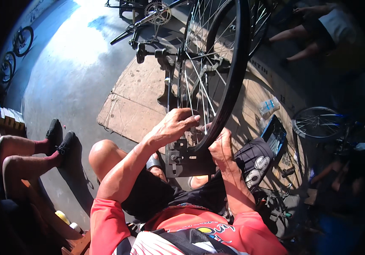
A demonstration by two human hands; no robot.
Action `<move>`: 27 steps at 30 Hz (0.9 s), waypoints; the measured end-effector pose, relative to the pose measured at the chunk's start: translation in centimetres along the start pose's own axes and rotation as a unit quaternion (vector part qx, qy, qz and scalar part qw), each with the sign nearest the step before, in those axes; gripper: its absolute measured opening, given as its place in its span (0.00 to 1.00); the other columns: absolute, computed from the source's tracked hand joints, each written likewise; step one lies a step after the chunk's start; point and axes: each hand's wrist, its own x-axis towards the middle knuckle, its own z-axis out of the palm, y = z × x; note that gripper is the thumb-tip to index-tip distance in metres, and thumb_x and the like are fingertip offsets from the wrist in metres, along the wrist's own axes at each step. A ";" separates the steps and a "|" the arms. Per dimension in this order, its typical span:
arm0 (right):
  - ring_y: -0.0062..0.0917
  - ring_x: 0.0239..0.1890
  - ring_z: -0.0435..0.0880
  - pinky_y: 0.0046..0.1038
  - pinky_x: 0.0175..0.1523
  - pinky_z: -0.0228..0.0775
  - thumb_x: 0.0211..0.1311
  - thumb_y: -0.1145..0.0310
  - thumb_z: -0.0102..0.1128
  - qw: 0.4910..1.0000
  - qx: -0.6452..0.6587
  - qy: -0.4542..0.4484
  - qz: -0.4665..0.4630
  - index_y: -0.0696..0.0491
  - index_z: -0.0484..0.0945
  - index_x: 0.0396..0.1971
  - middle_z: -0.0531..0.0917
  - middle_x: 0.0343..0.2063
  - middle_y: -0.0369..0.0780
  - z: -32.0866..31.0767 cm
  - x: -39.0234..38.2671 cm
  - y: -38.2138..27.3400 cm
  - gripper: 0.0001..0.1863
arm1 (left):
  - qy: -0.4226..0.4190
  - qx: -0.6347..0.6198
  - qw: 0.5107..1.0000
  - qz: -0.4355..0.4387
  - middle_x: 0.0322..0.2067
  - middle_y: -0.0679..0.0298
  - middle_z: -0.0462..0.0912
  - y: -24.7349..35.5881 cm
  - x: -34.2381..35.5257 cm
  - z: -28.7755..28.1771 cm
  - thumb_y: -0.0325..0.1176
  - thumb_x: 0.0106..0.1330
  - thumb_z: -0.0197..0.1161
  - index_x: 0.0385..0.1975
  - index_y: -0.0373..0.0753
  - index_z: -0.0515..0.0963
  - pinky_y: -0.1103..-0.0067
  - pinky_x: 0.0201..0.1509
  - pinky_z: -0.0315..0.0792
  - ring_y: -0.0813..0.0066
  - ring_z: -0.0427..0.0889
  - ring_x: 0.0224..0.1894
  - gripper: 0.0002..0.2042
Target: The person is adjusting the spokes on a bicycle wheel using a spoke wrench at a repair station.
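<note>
A bicycle wheel [238, 70] with a black rim and thin silver spokes stands upright in front of me. It sits in a dark metal wheel stand [183, 169] between my knees. My left hand [177, 126] is at the spokes on the left side, low near the rim. Its fingers are bent and closed together among the spokes; what they grip is hard to make out. On the right side of the rim is my right hand [221, 146], its fingers curled closed against the wheel. The rim partly hides those fingertips and anything in them.
Flattened cardboard [127, 97] lies under the stand. A blue-edged tray [274, 134] and a clear plastic bag [268, 106] lie to the right. A crankset [157, 13] is at the top. Another person's legs [29, 155] are at the left; more people and wheels are at the right.
</note>
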 end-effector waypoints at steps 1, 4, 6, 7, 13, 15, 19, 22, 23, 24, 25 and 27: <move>0.15 0.34 0.83 0.21 0.42 0.77 0.56 0.77 0.72 0.999 0.028 0.010 -0.020 0.58 0.80 0.34 0.86 0.30 0.35 -0.3 -0.1 0.1 0.09 | -0.012 -0.006 1.000 0.009 0.26 0.60 0.79 -0.9 0.6 0.5 0.47 0.74 0.57 0.37 0.29 0.79 0.76 0.35 0.70 0.77 0.73 0.30 0.22; 0.14 0.34 0.82 0.21 0.42 0.76 0.54 0.75 0.74 0.995 -0.092 -0.039 -0.014 0.58 0.80 0.35 0.86 0.30 0.35 0.4 -0.8 -0.6 0.11 | -0.047 -0.185 0.980 -0.056 0.39 0.58 0.83 -3.4 -0.9 -0.5 0.51 0.75 0.54 0.50 0.33 0.79 0.78 0.47 0.76 0.72 0.83 0.39 0.24; 0.14 0.34 0.82 0.21 0.42 0.76 0.54 0.75 0.74 0.994 -0.102 -0.047 -0.004 0.58 0.80 0.36 0.86 0.30 0.36 0.3 -1.0 0.0 0.12 | -0.124 -0.226 0.962 -0.089 0.49 0.54 0.82 -2.9 -2.1 -1.5 0.44 0.74 0.57 0.56 0.27 0.74 0.75 0.57 0.75 0.67 0.82 0.52 0.23; 0.15 0.34 0.83 0.21 0.42 0.76 0.54 0.75 0.73 0.990 -0.133 -0.041 0.001 0.58 0.80 0.37 0.86 0.30 0.36 0.0 -1.0 0.6 0.12 | -0.079 -0.189 0.964 -0.169 0.55 0.53 0.79 -3.7 -2.2 -0.9 0.43 0.73 0.61 0.59 0.27 0.72 0.75 0.60 0.74 0.67 0.79 0.57 0.25; 0.15 0.33 0.84 0.19 0.39 0.77 0.56 0.78 0.72 0.997 0.004 -0.079 -0.001 0.57 0.78 0.40 0.85 0.32 0.35 -1.0 -0.5 0.2 0.13 | -0.089 -0.103 0.980 -0.145 0.60 0.52 0.76 -2.5 -2.7 -0.3 0.38 0.66 0.71 0.64 0.27 0.66 0.73 0.65 0.71 0.67 0.76 0.61 0.32; 0.15 0.33 0.84 0.20 0.39 0.78 0.56 0.79 0.72 0.996 0.022 -0.091 0.002 0.57 0.78 0.41 0.85 0.32 0.35 -1.3 -0.4 0.2 0.14 | -0.068 -0.156 0.978 -0.123 0.58 0.53 0.78 -3.2 -2.7 0.0 0.37 0.66 0.71 0.63 0.28 0.67 0.73 0.65 0.71 0.67 0.76 0.61 0.31; 0.17 0.33 0.84 0.21 0.38 0.79 0.56 0.80 0.72 0.989 0.082 -0.120 0.013 0.58 0.77 0.42 0.85 0.33 0.36 -1.5 -0.6 -0.3 0.16 | 0.008 -0.161 0.976 -0.144 0.47 0.56 0.83 -3.4 -1.9 1.0 0.29 0.60 0.73 0.54 0.30 0.75 0.74 0.54 0.78 0.69 0.83 0.49 0.23; 0.18 0.34 0.85 0.22 0.40 0.82 0.55 0.83 0.69 0.990 0.073 -0.118 0.015 0.59 0.76 0.43 0.85 0.34 0.37 -1.8 -0.7 0.0 0.16 | -0.037 -0.106 0.989 -0.098 0.43 0.55 0.84 -5.3 -0.3 1.1 0.32 0.58 0.75 0.51 0.28 0.75 0.74 0.45 0.80 0.67 0.85 0.42 0.25; 0.19 0.35 0.85 0.22 0.41 0.82 0.55 0.84 0.68 0.991 0.065 -0.115 0.032 0.59 0.76 0.43 0.85 0.35 0.37 -1.7 -0.8 0.2 0.16 | -0.039 -0.061 0.995 -0.073 0.37 0.55 0.87 -3.9 -0.6 1.5 0.33 0.56 0.74 0.44 0.29 0.80 0.73 0.41 0.80 0.67 0.86 0.37 0.19; 0.19 0.35 0.85 0.24 0.43 0.83 0.55 0.85 0.66 0.989 0.077 -0.121 0.039 0.60 0.77 0.43 0.85 0.35 0.37 -2.0 -0.5 1.2 0.15 | 0.025 0.142 0.989 -0.025 0.27 0.52 0.86 -3.2 -0.7 1.9 0.34 0.53 0.71 0.31 0.30 0.82 0.71 0.37 0.78 0.64 0.86 0.30 0.13; 0.19 0.35 0.85 0.24 0.43 0.83 0.55 0.85 0.66 0.987 0.080 -0.130 0.047 0.60 0.77 0.43 0.85 0.35 0.37 -2.0 -0.3 1.8 0.15 | 0.035 0.180 0.981 -0.058 0.28 0.48 0.85 -1.4 -1.4 2.2 0.36 0.50 0.71 0.31 0.29 0.81 0.69 0.37 0.78 0.60 0.86 0.30 0.15; 0.19 0.35 0.84 0.24 0.43 0.84 0.56 0.85 0.64 0.993 0.006 -0.117 0.030 0.61 0.78 0.44 0.84 0.36 0.37 -1.6 0.3 2.6 0.15 | 0.035 0.209 0.977 -0.027 0.27 0.48 0.85 -1.4 -1.5 1.8 0.35 0.53 0.69 0.34 0.29 0.81 0.67 0.37 0.78 0.56 0.87 0.30 0.15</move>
